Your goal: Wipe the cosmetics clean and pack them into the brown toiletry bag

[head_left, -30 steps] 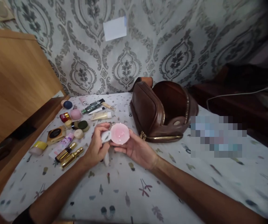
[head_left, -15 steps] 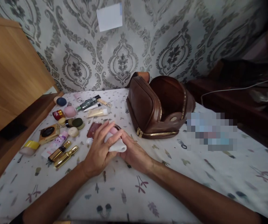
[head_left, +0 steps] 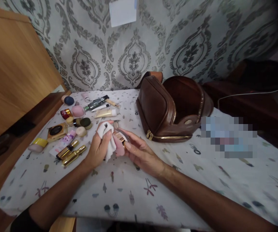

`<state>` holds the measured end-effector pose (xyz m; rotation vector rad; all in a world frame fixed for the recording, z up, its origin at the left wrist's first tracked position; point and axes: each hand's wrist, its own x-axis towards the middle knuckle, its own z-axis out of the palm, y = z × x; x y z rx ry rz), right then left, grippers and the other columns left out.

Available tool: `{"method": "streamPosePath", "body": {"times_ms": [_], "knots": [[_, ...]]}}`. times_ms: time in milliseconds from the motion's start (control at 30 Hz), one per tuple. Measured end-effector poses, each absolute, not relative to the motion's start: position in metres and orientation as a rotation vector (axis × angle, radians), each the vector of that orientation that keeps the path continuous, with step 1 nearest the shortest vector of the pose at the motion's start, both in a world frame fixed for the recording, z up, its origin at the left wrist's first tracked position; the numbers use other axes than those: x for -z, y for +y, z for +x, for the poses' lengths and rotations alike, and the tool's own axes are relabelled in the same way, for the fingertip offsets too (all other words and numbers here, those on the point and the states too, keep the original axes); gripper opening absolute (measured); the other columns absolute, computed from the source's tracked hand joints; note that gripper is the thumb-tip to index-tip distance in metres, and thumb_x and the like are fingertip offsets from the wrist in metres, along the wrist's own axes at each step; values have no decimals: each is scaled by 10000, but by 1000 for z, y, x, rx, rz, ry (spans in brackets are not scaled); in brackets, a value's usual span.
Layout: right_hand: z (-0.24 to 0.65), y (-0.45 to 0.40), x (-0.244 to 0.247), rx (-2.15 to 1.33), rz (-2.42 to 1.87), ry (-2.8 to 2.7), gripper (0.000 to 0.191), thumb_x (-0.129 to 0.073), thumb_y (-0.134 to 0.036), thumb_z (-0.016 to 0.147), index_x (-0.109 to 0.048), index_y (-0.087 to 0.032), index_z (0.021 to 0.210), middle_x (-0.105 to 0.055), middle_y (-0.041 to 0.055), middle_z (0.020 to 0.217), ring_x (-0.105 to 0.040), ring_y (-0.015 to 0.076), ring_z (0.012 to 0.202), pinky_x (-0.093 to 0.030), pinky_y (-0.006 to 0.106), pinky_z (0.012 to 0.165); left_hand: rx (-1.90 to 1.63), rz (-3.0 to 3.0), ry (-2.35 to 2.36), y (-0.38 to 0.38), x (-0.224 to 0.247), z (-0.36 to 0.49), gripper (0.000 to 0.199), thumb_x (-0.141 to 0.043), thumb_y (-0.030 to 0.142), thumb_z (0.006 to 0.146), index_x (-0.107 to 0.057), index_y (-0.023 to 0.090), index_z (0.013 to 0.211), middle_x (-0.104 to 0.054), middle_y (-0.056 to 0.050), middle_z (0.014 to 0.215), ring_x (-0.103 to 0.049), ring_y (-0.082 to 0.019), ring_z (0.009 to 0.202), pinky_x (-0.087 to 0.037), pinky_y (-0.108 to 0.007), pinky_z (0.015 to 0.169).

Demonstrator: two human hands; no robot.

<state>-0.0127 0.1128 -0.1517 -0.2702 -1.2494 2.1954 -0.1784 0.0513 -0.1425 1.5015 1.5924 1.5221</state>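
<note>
And here, a pink container (head_left: 119, 145) is held tilted in the right hand (head_left: 142, 154), gripped at its side by thumb and fingers. A glossy pink body is shown low down, and above it a shiny, copper-toned section is caught by the light, its markings too blurred to be read. Right alongside, a white cloth (head_left: 108, 146) is bunched in the left hand (head_left: 97, 149), pinched under the thumb, its loose lower end left hanging in folds. A small dark mark is seen near the cloth's top. The pink side is met by the cloth's edge; how firmly cannot be told.
</note>
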Motion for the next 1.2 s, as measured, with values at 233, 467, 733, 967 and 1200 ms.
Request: {"method": "streamPosePath", "body": {"times_ms": [233,467,733,967,1200], "knots": [[-12,115,154,-1743,-514,-1506,499,-808,-395,768,-624,-273,1216,-652,51,1215,-644,194,992,-550,353,868,-1418,1887,1395,48,140,-175,533,-405,528,1000,-506,196,1405,-566,-129,1412,-509,-285,1329,-392,-431,1135],[-7,116,167,-1038,-439,-1931,444,-769,-288,810,-644,-288,1235,-593,88,1297,-584,269,1212,-496,427,1017,-1336,2104,1368,46,131,-171,437,-487,343,988,-505,214,1405,-572,-118,1358,-492,-279,1321,-373,-435,1133],[-3,118,162,-1149,-237,-1990,550,-809,-357,798,-620,-316,1312,-541,96,1393,-523,260,1303,-419,444,1108,-1435,1438,1492,47,124,-180,426,-528,514,957,-672,175,1171,-680,-87,1179,-615,-250,1132,-479,-316,950],[-6,106,147,-1794,-256,-1634,423,-827,-314,773,-638,-296,1151,-609,53,1261,-601,222,1153,-516,398,965,-1506,956,1284,57,129,-181,418,-672,554,828,-718,162,965,-696,-20,758,-627,-133,635,-509,-225,611],[-10,107,144,-2155,-357,-1260,298,-720,-469,850,-666,-233,1023,-656,42,1069,-638,205,979,-592,380,829,-1555,957,1473,61,142,-183,523,-648,659,814,-702,158,955,-712,-43,779,-676,-199,795,-534,-258,694]]}}
